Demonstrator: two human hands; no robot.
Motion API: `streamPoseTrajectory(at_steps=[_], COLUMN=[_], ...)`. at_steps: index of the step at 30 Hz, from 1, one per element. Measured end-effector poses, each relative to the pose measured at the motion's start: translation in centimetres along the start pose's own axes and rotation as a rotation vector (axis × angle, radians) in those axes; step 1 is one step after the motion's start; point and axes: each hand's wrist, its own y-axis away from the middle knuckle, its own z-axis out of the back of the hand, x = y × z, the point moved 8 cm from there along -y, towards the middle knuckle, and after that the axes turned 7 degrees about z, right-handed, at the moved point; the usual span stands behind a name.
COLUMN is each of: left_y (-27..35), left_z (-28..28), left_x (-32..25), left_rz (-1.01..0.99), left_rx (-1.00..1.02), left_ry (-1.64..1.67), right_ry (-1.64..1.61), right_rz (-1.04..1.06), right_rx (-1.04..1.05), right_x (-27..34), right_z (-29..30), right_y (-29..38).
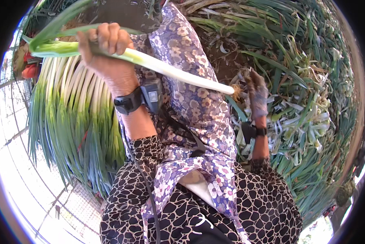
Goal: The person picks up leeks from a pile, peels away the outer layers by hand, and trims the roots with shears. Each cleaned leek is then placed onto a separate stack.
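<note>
My left hand (pixel 109 52), bare, grips a long green onion (pixel 167 68) around its upper stalk. Its white shank slants down to the right across my floral apron (pixel 188 113), and the green leaves bend up at the far left. A tuft of roots (pixel 237 91) is still on the white end. Just right of those roots is my right hand (pixel 257 93), in a soiled glove, over loose peelings; whether its fingers hold anything is hidden. Beside my left forearm lies a row of green onions (pixel 79 100) with white shanks, their leaves hanging towards me.
A heap of stripped onion skins and leaves (pixel 304 119) spreads on my right. More onions with green leaves (pixel 249 21) lie beyond it at the upper right. Bare soil (pixel 121 15) shows ahead. Wire mesh (pixel 60 198) runs along the left, near a red object (pixel 30 70).
</note>
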Motion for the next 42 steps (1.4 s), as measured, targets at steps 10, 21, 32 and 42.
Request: streamPoseTrajectory(at_steps=[10, 21, 32, 42], left_y=[2.0, 1.4, 0.3, -5.5], left_z=[4.3, 6.0, 2.5, -0.8], left_x=[4.1, 3.5, 12.7, 9.7], left_rz=[-0.008, -0.031, 0.314, 0.39], left_rx=[-0.61, -0.755, -0.556, -0.184], left_ry=[-0.216, -0.356, -0.22, -0.198], right_ry=[0.716, 0.953, 0.862, 0.539], right_rz=[0.33, -0.159, 0.294, -0.505], right_rx=[0.293, 0.093, -0.022, -0.309], right_x=[3.8, -9.6, 8.9, -15.5], right_z=[-2.3, 16.1, 4.4, 13.5], right_y=[2.3, 16.0, 7.8, 23.7])
